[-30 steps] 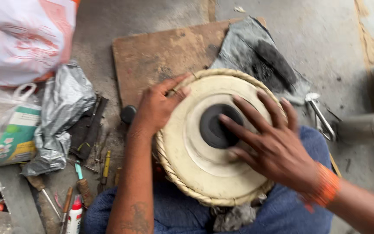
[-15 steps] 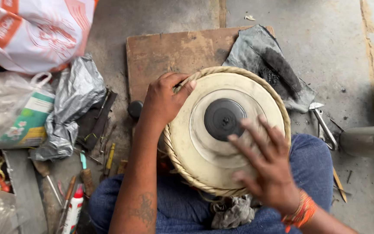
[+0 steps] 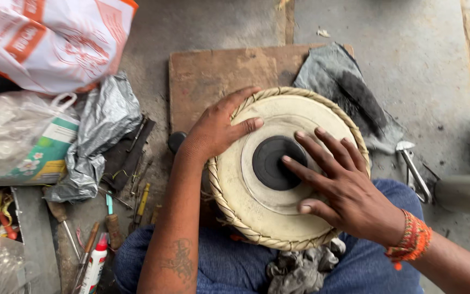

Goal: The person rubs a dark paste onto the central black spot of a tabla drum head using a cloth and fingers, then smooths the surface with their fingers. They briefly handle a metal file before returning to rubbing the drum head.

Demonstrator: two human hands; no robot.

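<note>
Tabla drum [image 3: 246, 201]: on lap, head up. Left hand [image 3: 218, 128] spread flat, gripping braided rim [image 3: 216, 188], steadying. Right hand [image 3: 344, 188] splayed wide, fingertips on black centre patch [image 3: 270, 163]; holds nothing

Our bare arms, one tattoo, one wristband

We see our left hand [image 3: 218, 128] and right hand [image 3: 346, 188] both bare, no sleeves on either forearm. A dark tattoo [image 3: 179, 260] marks the left forearm at 7 o'clock. An orange beaded and threaded wristband [image 3: 412, 242] rings the right wrist at 4 o'clock. Blue trousers [image 3: 235, 267] cover our legs at 6 o'clock.
</note>
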